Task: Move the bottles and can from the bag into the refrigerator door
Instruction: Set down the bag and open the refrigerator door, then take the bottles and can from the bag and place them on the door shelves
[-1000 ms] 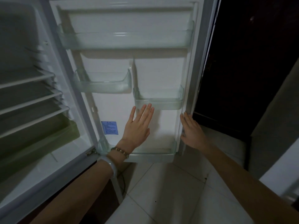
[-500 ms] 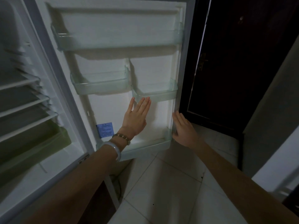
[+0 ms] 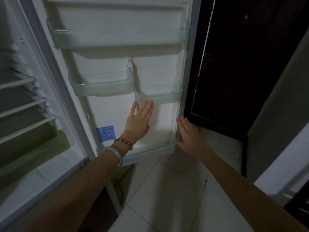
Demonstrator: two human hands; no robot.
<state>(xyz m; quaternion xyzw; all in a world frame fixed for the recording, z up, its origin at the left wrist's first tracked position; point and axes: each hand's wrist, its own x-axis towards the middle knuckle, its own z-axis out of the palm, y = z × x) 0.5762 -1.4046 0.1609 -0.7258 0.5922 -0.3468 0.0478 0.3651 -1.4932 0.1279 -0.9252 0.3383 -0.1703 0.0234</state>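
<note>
2 bare hands reach fwd. L grip [image 3: 138, 123] is flat, fingers straight and pressed together, holding nothing. Its fingertips [image 3: 148, 105] sit at the underside of the mid-R bin [image 3: 160, 97], palm facing the door [image 3: 108, 111]; can't tell if the palm touches the panel. R grip [image 3: 189, 136] is flat too, fingers straight, holding nothing, at the door's outer edge just beside the R end of the bottom bin [image 3: 150, 150]. L wrist carries 2 bands: a string of small round beads [image 3: 124, 142] and, behind it, a smooth pale bangle [image 3: 117, 154].

The door stands swung open, R of the cabinet [image 3: 55, 91], its inside smooth white moulded plastic. 4 clear, green-tinted plastic bins w/ rounded corners hang on it: a wide top bin [image 3: 120, 39] across the full width, a mid-L bin [image 3: 100, 87], the mid-R one set a bit lower, and the shallow bottom one. A vertical rib runs between the 2 mid bins. A small blue rectangular label [image 3: 106, 133], print too small to read, sits low on the panel, L of the wrist.

Inside the cabinet are 3 flat white-edged shelves [image 3: 23, 107], blurred, above a translucent green drawer [image 3: 33, 148]. The floor [image 3: 167, 190] is glossy pale square tile w/ thin dark joints. Past the door's edge stands a dark door [image 3: 242, 72] w/ a brass lock plate [image 3: 206, 61].
</note>
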